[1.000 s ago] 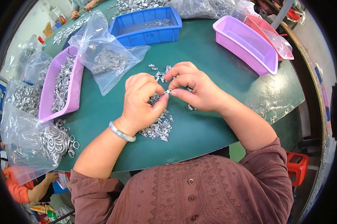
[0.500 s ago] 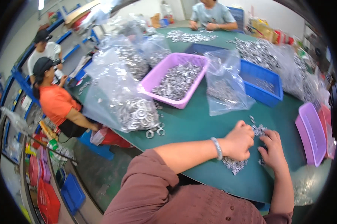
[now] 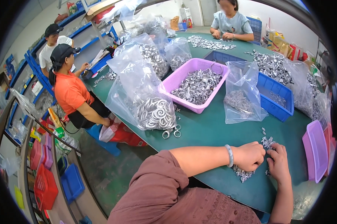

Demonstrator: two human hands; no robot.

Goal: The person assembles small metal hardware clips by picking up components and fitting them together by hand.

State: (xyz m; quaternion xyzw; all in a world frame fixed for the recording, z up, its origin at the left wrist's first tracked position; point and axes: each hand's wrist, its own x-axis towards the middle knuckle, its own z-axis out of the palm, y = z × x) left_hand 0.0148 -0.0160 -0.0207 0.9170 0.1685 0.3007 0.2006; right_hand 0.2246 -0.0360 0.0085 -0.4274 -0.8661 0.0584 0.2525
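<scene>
At the near right of the green table, my left hand (image 3: 248,156) is closed, its fingers curled down, and what they hold, if anything, is hidden. A light bangle (image 3: 229,156) circles that wrist. Beneath the hand lies a heap of small silvery metal parts (image 3: 244,174). Just to the right, my right hand (image 3: 279,162) has its thumb apart from its bent fingers. Its fingertips reach a smaller cluster of metal parts (image 3: 267,142) beyond both hands. Any part directly under the right fingertips is too small to make out.
A purple basket (image 3: 161,90) of metal rings stands beyond, between a plastic bag (image 3: 153,114) of rings and another clear bag (image 3: 245,108). Farther right are a blue bin (image 3: 275,106) and an upright purple tray (image 3: 315,151). Co-workers are at the left and far side.
The whole view has shifted, so the table and both hands appear farther right and lower. Both hands stay by the small parts, the left still closed.
</scene>
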